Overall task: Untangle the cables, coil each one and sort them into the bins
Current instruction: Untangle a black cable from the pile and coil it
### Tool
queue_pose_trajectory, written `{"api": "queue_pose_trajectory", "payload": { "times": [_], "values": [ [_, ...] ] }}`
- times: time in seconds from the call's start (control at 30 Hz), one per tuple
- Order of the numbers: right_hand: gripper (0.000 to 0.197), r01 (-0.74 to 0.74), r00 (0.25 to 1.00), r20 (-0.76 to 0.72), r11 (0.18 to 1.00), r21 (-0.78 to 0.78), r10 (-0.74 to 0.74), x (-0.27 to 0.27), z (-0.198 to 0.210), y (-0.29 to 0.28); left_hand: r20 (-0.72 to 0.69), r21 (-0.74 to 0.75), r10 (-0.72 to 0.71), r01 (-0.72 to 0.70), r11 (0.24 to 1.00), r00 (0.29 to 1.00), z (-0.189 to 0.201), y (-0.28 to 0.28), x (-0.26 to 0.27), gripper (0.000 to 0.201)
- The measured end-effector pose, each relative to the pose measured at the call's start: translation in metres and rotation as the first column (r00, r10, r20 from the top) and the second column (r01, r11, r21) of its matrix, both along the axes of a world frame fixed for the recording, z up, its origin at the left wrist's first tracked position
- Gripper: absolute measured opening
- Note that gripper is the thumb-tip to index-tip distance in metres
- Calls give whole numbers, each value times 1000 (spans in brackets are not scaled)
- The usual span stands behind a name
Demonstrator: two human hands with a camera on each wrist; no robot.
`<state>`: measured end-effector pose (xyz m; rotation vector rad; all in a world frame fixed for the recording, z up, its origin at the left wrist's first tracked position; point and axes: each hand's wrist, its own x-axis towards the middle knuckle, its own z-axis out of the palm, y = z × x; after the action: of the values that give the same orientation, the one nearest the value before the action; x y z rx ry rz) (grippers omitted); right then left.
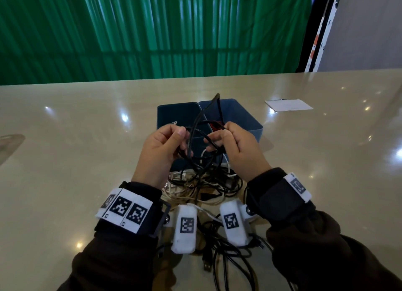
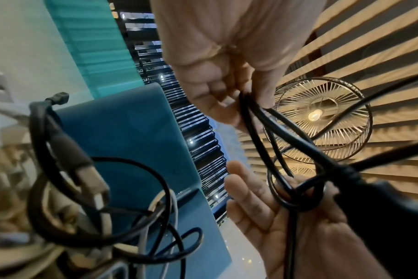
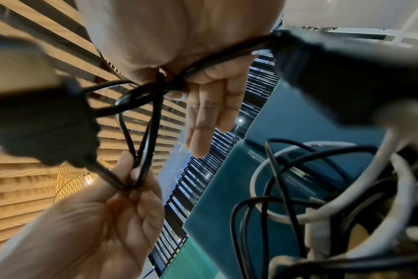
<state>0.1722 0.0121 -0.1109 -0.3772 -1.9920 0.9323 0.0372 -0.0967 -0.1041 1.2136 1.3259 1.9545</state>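
I hold a black cable (image 1: 196,136) up over the bins, and it loops between my two hands. My left hand (image 1: 181,136) pinches several of its strands between thumb and fingers (image 2: 227,98). My right hand (image 1: 214,139) pinches a knotted loop (image 3: 141,94) with thumb and forefinger, its other fingers (image 3: 210,117) straight. One cable end (image 1: 217,96) sticks up above the bins. Beneath my hands a tangle of black and white cables (image 1: 204,186) lies on the table. The dark teal bin (image 1: 174,114) and the blue bin (image 1: 245,116) stand side by side behind it.
More black cables (image 1: 230,260) and a USB plug (image 1: 207,266) lie near the table's front edge, between my forearms. A white sheet of paper (image 1: 288,104) sits at the back right. The glossy beige table (image 1: 76,149) stretches to both sides.
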Motion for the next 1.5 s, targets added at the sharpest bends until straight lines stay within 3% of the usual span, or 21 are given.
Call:
{"api": "queue_pose_trajectory", "payload": {
  "times": [0.13, 0.23, 0.33, 0.43, 0.57, 0.67, 0.77, 0.87, 0.93, 1.0, 1.1, 1.23, 1.5],
  "values": [
    [23, 16, 999, -27, 999, -48, -18, 0, -3, 3, -188, 24, 247, -247, 969, 951, -2, 1, -4, 15],
    [18, 32, 998, -59, 996, -77, -37, 1, -2, 3, -204, 20, 265, -266, 964, 942, -3, 2, -5, 16],
    [18, 97, 984, -136, 988, -121, -114, 1, 1, 3, -122, 41, 153, -149, 988, 981, -3, 2, -5, 20],
    [18, 145, 960, -206, 968, -205, -188, 3, 4, 3, -15, 90, -74, 75, 993, 997, -2, 2, 1, 28],
    [26, 211, 949, -179, 947, -242, -257, 2, 6, 1, 67, 170, -334, 319, 932, 940, -1, 0, 8, 36],
    [44, 222, 952, -161, 948, -227, -261, 1, 6, -1, 123, 218, -394, 362, 906, 911, -1, 0, 6, 41],
    [34, 229, 951, -141, 932, -280, -275, 2, 6, -1, 221, 258, -460, 403, 878, 860, -2, -1, 3, 44],
    [14, 101, 944, -233, 878, -468, -233, 6, 9, 3, 259, 236, -483, 431, 871, 836, -1, -1, -1, 51],
    [18, 27, 936, -279, 836, -549, -214, 7, 11, 7, 258, 212, -446, 399, 892, 857, -1, 0, -2, 50],
    [23, -56, 927, -325, 786, -616, -188, 6, 13, 8, 295, 206, -373, 323, 924, 880, -1, 1, 1, 34],
    [25, -284, 877, -466, 658, -698, -116, 6, 16, 7, 388, 163, -208, 156, 974, 898, 3, 0, 2, 23],
    [23, -443, 814, -573, 538, -717, -94, 10, 18, 9, 398, 166, -139, 78, 983, 907, 4, 0, 2, 21],
    [37, -551, 811, -570, 499, -669, 132, 18, 21, 5, 387, 197, -148, 75, 978, 910, 7, -1, 2, 19]
  ]
}}
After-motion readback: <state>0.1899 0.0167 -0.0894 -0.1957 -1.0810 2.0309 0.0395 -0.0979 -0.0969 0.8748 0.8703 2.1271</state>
